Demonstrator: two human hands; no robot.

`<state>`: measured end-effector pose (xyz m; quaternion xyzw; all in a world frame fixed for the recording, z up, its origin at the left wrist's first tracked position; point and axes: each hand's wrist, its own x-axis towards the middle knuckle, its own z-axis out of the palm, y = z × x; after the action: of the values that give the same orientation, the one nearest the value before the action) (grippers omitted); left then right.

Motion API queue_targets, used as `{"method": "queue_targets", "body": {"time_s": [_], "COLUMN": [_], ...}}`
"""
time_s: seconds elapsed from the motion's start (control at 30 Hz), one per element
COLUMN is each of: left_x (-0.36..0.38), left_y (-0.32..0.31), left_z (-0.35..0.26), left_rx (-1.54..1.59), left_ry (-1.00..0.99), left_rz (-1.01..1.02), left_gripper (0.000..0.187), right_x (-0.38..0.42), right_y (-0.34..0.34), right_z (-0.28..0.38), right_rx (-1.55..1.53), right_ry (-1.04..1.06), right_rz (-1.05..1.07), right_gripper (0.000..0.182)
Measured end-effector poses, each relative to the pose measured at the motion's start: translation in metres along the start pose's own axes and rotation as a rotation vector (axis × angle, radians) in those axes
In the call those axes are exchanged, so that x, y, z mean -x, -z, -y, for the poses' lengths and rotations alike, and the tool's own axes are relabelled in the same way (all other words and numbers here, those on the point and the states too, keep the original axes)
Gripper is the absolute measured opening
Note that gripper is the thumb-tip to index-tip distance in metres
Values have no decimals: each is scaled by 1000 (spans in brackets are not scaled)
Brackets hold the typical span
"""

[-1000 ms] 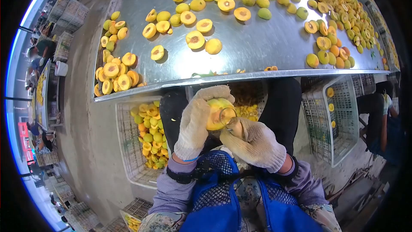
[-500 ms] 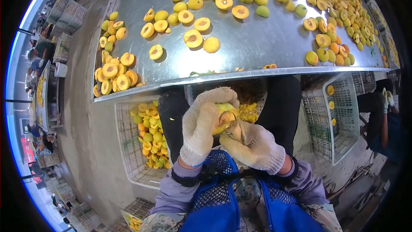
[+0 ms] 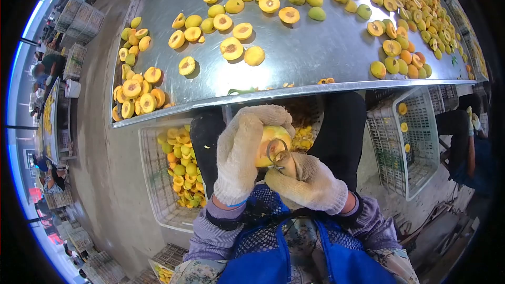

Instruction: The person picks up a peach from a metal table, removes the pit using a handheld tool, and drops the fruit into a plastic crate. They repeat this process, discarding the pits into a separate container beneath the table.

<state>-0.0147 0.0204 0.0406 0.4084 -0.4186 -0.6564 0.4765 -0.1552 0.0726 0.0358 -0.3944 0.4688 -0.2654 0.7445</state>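
Since half-second ago, peach (image 3: 271, 144) turns cut face up at frame centre; left hand (image 3: 240, 152) fingers clamped around it; right hand (image 3: 310, 181) fingers clamped on loop pitter (image 3: 277, 153), biting from lower right.

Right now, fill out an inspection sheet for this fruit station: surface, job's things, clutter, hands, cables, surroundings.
Surface: metal table, shiny, strewn with fruit.
Job's things: yellow fruit held below the table's edge; a looped metal tool is pressed against it.
Clutter: halved fruit lying cut side up and whole fruit scattered across the table; a heap at its left corner.
Hands: gloved left hand wraps the fruit; gloved right hand grips the tool.
Cables: nothing seen.
Surroundings: left crate full of fruit, right crate nearly bare, other people at far left.
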Motion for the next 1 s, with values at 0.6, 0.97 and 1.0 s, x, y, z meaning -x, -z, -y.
{"method": "queue_targets", "body": {"time_s": [0.6,0.97,1.0], "left_x": [-4,-2,-3], "left_y": [3,8,8], "left_z": [4,25,27], "left_rx": [-95,34,37], "left_ry": [-38,-149,-189], "left_rz": [133,133,146], "left_gripper": [50,55,55], "right_x": [-2,-1,-2], "right_y": [-5,-2,-2], "right_z": [-5,2,1], "right_rx": [-36,-175,-176], "right_ry": [177,13,14], "right_rz": [32,-33,-34], "right_gripper": [18,26,26]}}
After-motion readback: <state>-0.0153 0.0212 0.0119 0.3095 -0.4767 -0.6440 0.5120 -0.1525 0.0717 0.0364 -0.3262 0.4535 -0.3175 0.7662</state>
